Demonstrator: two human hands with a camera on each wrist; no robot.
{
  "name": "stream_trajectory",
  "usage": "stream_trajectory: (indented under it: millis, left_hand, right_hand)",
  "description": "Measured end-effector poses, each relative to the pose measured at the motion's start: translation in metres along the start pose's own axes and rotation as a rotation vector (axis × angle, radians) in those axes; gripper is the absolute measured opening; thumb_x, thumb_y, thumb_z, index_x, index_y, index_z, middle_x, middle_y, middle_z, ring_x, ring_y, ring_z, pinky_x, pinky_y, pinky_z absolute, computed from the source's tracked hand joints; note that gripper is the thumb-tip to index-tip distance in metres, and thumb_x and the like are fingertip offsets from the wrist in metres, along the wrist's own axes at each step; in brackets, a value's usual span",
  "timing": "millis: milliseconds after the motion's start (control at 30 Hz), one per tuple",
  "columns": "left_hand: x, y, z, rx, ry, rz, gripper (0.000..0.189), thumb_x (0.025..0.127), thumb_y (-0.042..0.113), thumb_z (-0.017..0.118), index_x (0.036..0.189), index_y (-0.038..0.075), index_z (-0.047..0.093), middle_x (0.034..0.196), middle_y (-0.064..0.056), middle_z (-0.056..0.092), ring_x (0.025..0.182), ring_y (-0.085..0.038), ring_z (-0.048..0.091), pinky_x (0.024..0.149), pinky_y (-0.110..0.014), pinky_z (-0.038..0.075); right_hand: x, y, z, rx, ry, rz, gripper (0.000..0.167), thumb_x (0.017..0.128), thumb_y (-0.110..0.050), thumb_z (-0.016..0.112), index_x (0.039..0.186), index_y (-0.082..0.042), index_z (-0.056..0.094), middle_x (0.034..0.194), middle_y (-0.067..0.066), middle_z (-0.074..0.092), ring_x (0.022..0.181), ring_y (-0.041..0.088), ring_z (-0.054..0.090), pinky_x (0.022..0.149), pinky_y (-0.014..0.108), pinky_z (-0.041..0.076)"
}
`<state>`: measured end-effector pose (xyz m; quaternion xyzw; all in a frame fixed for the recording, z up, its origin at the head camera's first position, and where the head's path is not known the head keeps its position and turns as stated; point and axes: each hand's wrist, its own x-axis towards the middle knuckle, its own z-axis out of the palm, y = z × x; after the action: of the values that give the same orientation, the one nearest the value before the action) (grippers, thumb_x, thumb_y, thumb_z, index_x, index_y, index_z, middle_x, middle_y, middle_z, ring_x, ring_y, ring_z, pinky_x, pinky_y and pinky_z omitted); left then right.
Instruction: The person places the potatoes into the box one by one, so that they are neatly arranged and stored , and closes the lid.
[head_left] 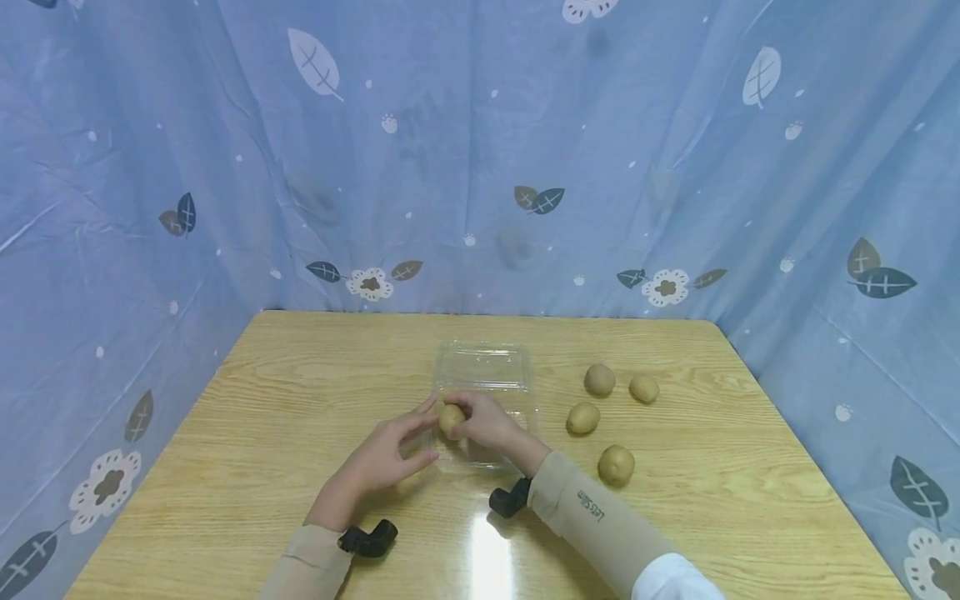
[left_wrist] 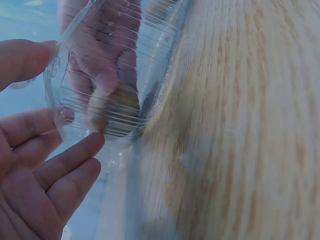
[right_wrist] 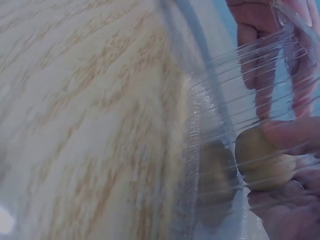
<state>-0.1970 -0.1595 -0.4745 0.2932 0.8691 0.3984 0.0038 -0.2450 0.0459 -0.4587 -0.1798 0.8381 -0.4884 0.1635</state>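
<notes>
A clear plastic clamshell box [head_left: 532,417] lies on the table with its lid [head_left: 480,363] folded back to the far side. Inside the left part of the box, my right hand [head_left: 486,423] grips a small potato [head_left: 451,421] between thumb and fingers. Ribbed clear plastic lies in front of that potato [right_wrist: 262,160] in the right wrist view. My left hand [head_left: 385,452] is at the box's left side, thumb and fingers fairly straight and spread. In the left wrist view, its fingertips [left_wrist: 92,145] touch or nearly touch the box wall.
To the right of the box lie several loose potatoes: a browner one [head_left: 600,380], a small one [head_left: 644,388], one nearer the box [head_left: 582,418] and one towards the front [head_left: 617,466]. A blue patterned curtain [head_left: 465,167] surrounds the wooden table [head_left: 300,375].
</notes>
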Motion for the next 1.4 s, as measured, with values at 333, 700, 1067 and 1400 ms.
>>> stream_trajectory:
  millis: [333, 700, 1067, 1400]
  left_hand:
    - [-0.0005, 0.0024, -0.0008, -0.014, -0.008, -0.007, 0.054, 0.090, 0.026, 0.065, 0.136, 0.002, 0.049, 0.156, -0.005, 0.025, 0.128, -0.026, 0.049, 0.106, -0.045, 0.041]
    - [-0.0006, 0.0001, -0.0013, -0.028, -0.023, -0.037, 0.055, 0.091, 0.029, 0.064, 0.137, 0.004, 0.048, 0.157, 0.001, 0.023, 0.130, -0.021, 0.048, 0.106, -0.041, 0.042]
    - [-0.0004, 0.0008, -0.0005, -0.013, -0.012, -0.012, 0.055, 0.091, 0.029, 0.064, 0.136, 0.003, 0.048, 0.157, -0.002, 0.025, 0.129, -0.021, 0.049, 0.105, -0.041, 0.043]
    - [-0.0004, 0.0028, -0.0016, 0.018, -0.001, -0.011, 0.054, 0.090, 0.027, 0.065, 0.136, 0.004, 0.050, 0.156, -0.002, 0.027, 0.128, -0.021, 0.050, 0.107, -0.045, 0.042]
  right_hand:
    - [-0.0012, 0.0033, 0.0019, -0.012, -0.007, -0.005, 0.059, 0.078, -0.004, 0.071, 0.134, -0.002, 0.050, 0.139, 0.015, 0.050, 0.124, 0.032, 0.051, 0.107, 0.046, 0.042]
    - [-0.0004, 0.0029, 0.0013, 0.004, -0.005, 0.032, 0.062, 0.076, -0.005, 0.074, 0.134, -0.003, 0.051, 0.137, 0.013, 0.053, 0.123, 0.030, 0.052, 0.107, 0.045, 0.042]
    - [-0.0023, 0.0033, 0.0012, -0.084, 0.000, 0.032, 0.063, 0.078, -0.010, 0.075, 0.135, -0.003, 0.050, 0.137, 0.015, 0.053, 0.123, 0.032, 0.052, 0.105, 0.045, 0.044]
    - [-0.0050, -0.0024, 0.0009, -0.214, 0.006, 0.000, 0.065, 0.078, -0.011, 0.076, 0.136, 0.000, 0.049, 0.136, 0.016, 0.053, 0.118, 0.030, 0.055, 0.100, 0.042, 0.048]
